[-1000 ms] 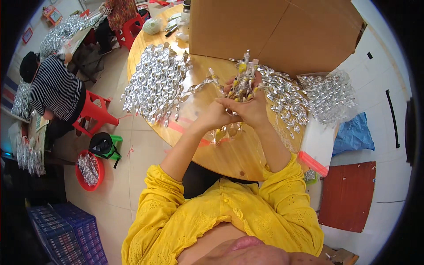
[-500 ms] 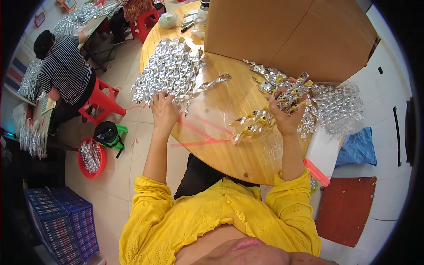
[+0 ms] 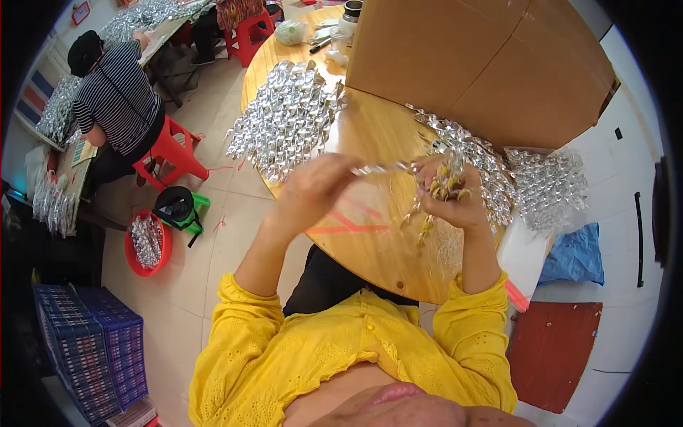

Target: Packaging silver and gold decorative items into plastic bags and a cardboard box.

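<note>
A twisted silver foil strip (image 3: 384, 169) stretches nearly level between my two hands over the round table. Its left end is pinched in the closed fingers of my left hand (image 3: 313, 191). My right hand (image 3: 459, 203) is closed around a bunch of silver and yellow foil strips (image 3: 449, 174), whose ends hang below the fist. A flat overlapping pile of silver foil strips (image 3: 288, 117) lies beyond my left hand. More loose silver strips (image 3: 484, 160) spread out behind and beside my right hand.
The wooden table (image 3: 377, 117) carries a large cardboard box (image 3: 484, 67) at the back. A clear bag of silver strips (image 3: 548, 188) lies at the right above a white box (image 3: 523, 249). A person (image 3: 117, 103) sits on a red stool (image 3: 174, 153) at far left.
My left hand has left the silver pile and moved right and nearer, now pinching a strip. The loose strip beside the pile no longer lies there. My right hand has gathered its bunch more tightly.
</note>
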Motion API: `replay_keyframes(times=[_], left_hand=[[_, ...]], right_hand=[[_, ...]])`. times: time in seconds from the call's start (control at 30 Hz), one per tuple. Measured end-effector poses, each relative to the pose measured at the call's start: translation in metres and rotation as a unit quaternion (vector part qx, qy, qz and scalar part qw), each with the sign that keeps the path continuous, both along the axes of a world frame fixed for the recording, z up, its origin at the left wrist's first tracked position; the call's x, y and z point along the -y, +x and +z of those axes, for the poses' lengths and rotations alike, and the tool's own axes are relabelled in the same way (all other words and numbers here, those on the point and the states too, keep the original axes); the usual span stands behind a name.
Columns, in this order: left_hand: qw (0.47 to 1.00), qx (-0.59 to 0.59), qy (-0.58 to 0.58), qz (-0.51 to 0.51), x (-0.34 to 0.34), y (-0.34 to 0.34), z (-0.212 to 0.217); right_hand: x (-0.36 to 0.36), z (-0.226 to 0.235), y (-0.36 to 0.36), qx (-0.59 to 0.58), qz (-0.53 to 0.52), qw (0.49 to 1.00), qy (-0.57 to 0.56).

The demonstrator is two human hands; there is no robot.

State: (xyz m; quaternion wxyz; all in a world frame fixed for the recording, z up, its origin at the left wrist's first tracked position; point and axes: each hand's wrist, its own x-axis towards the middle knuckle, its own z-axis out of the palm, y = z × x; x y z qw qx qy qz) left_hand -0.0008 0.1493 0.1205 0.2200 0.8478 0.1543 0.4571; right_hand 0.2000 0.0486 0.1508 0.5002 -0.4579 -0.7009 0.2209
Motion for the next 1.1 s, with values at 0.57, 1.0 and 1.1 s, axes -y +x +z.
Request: replay_keyframes(times=[0.57, 1.0, 1.1], left_hand=[[0.911, 0.164, -0.245, -0.290, 0.055, 0.089, -0.022], [0.877, -0.036, -0.332, -0.344, 0.067, 0.084, -0.011], [0.870, -0.001, -0.350, -0.347, 0.072, 0.092, -0.034]], right_hand=[[0.014, -0.040, -0.018, -0.281, -0.166, 0.945, -0.014], [0.051, -0.015, -0.022, -0.283, -0.075, 0.954, -0.059], [0.049, -0.044, -0.020, -0.230, -0.155, 0.960, -0.035]])
